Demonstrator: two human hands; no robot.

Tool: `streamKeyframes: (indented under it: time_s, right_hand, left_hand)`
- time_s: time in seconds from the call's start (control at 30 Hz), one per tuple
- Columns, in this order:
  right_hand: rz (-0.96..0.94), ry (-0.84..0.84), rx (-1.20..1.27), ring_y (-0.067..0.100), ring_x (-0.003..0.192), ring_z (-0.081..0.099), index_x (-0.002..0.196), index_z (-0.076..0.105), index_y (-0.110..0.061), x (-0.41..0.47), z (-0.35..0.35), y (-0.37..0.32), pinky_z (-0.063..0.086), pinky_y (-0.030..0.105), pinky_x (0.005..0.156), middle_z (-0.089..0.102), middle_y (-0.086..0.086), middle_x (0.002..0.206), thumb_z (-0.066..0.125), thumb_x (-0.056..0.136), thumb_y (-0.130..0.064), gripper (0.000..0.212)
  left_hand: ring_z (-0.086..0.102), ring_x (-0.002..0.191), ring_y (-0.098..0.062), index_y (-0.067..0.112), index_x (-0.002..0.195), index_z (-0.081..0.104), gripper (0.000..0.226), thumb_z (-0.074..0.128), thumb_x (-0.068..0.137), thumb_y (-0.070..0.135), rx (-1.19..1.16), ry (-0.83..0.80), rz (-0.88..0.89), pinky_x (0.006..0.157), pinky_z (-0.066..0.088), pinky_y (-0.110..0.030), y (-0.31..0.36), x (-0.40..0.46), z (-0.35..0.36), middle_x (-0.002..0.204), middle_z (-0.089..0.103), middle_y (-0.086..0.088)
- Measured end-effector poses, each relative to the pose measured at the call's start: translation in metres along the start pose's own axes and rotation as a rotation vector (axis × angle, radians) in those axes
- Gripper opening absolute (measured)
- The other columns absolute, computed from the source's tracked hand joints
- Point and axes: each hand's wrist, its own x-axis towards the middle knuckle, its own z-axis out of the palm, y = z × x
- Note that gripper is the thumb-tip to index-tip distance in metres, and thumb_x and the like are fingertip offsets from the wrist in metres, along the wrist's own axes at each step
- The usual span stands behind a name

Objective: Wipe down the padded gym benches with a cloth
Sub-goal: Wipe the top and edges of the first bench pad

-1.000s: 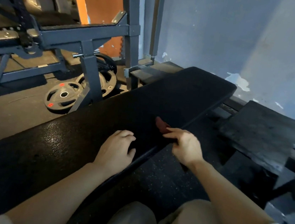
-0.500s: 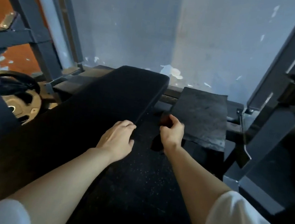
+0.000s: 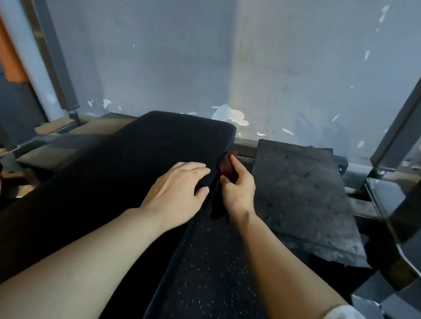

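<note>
Black padding covers a long gym bench [image 3: 134,166] that runs away toward a pale blue wall [image 3: 180,49]. The left hand [image 3: 177,189] lies flat and relaxed on the pad near its right edge. Just beside it, the right hand [image 3: 237,189] grips a dark red cloth [image 3: 227,165] against the side of the bench, above the speckled rubber floor [image 3: 216,279].
</note>
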Motion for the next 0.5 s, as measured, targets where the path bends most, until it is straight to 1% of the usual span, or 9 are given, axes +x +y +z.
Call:
streamKeyframes:
  time_s: [0.07, 0.1, 0.2, 0.23, 0.3, 0.37, 0.43, 0.5]
  right_hand:
    - [-0.029, -0.013, -0.04, 0.016, 0.127, 0.052, 0.143, 0.046, -0.013, 0.025, 0.001, 0.004, 0.037, 0.033, 0.112, 0.057, 0.004, 0.136, 0.05, 0.089, 0.009, 0.059]
    - [-0.022, -0.018, -0.032, 0.017, 0.125, 0.053, 0.143, 0.046, -0.013, 0.039, 0.001, 0.004, 0.039, 0.034, 0.11, 0.058, 0.004, 0.135, 0.049, 0.088, 0.01, 0.06]
    - [0.012, -0.061, 0.0, 0.013, 0.119, 0.055, 0.145, 0.043, -0.013, 0.072, -0.004, 0.003, 0.043, 0.024, 0.103, 0.058, -0.002, 0.13, 0.045, 0.089, 0.013, 0.061]
    - [0.0, -0.079, 0.013, 0.012, 0.119, 0.055, 0.144, 0.044, -0.013, 0.077, -0.004, 0.005, 0.043, 0.024, 0.102, 0.058, -0.005, 0.129, 0.043, 0.088, 0.014, 0.063]
    - [-0.017, -0.114, 0.037, 0.016, 0.122, 0.057, 0.144, 0.047, -0.014, 0.075, -0.005, 0.016, 0.043, 0.032, 0.107, 0.061, -0.002, 0.131, 0.043, 0.085, 0.014, 0.065]
    - [-0.031, -0.173, 0.079, 0.015, 0.125, 0.056, 0.144, 0.046, -0.012, 0.068, -0.009, 0.034, 0.042, 0.035, 0.109, 0.06, 0.001, 0.134, 0.043, 0.086, 0.016, 0.065]
    - [-0.029, -0.192, 0.131, 0.011, 0.125, 0.055, 0.143, 0.046, -0.009, 0.074, -0.013, 0.04, 0.042, 0.034, 0.109, 0.06, 0.002, 0.135, 0.042, 0.085, 0.02, 0.065]
    - [-0.025, -0.154, 0.123, 0.011, 0.121, 0.058, 0.141, 0.049, -0.009, 0.095, -0.012, 0.035, 0.045, 0.032, 0.106, 0.062, 0.003, 0.131, 0.041, 0.084, 0.021, 0.065]
  left_hand:
    - [0.028, 0.139, -0.007, 0.022, 0.144, 0.045, 0.046, 0.05, 0.098, 0.028, 0.011, -0.015, 0.007, 0.11, 0.026, -0.023, -0.006, 0.017, 0.005, 0.15, 0.041, 0.012]
    - [0.027, 0.14, -0.006, 0.023, 0.144, 0.045, 0.046, 0.05, 0.099, 0.029, 0.014, -0.03, 0.002, 0.11, 0.026, -0.024, -0.009, 0.025, 0.007, 0.15, 0.04, 0.013]
    - [0.023, 0.142, -0.006, 0.024, 0.146, 0.042, 0.049, 0.051, 0.099, 0.032, 0.028, -0.065, -0.006, 0.112, 0.026, -0.027, -0.015, 0.048, 0.012, 0.152, 0.036, 0.015]
    - [0.022, 0.142, -0.005, 0.025, 0.147, 0.04, 0.05, 0.051, 0.099, 0.033, 0.035, -0.071, 0.003, 0.112, 0.025, -0.027, -0.015, 0.054, 0.015, 0.153, 0.035, 0.015]
    - [0.019, 0.142, -0.003, 0.026, 0.148, 0.038, 0.051, 0.048, 0.099, 0.035, 0.04, -0.086, 0.014, 0.111, 0.025, -0.025, -0.014, 0.061, 0.023, 0.154, 0.032, 0.018]
    - [0.018, 0.141, 0.0, 0.028, 0.149, 0.036, 0.05, 0.044, 0.1, 0.035, 0.034, -0.057, 0.014, 0.109, 0.023, -0.022, -0.013, 0.06, 0.031, 0.154, 0.031, 0.02]
    - [0.019, 0.139, 0.001, 0.029, 0.149, 0.036, 0.049, 0.042, 0.1, 0.035, 0.04, -0.011, 0.024, 0.111, 0.019, -0.02, -0.013, 0.058, 0.036, 0.153, 0.031, 0.022]
    - [0.021, 0.138, 0.0, 0.028, 0.148, 0.037, 0.049, 0.042, 0.1, 0.034, 0.071, 0.017, 0.052, 0.113, 0.009, -0.018, -0.014, 0.059, 0.039, 0.152, 0.033, 0.02]
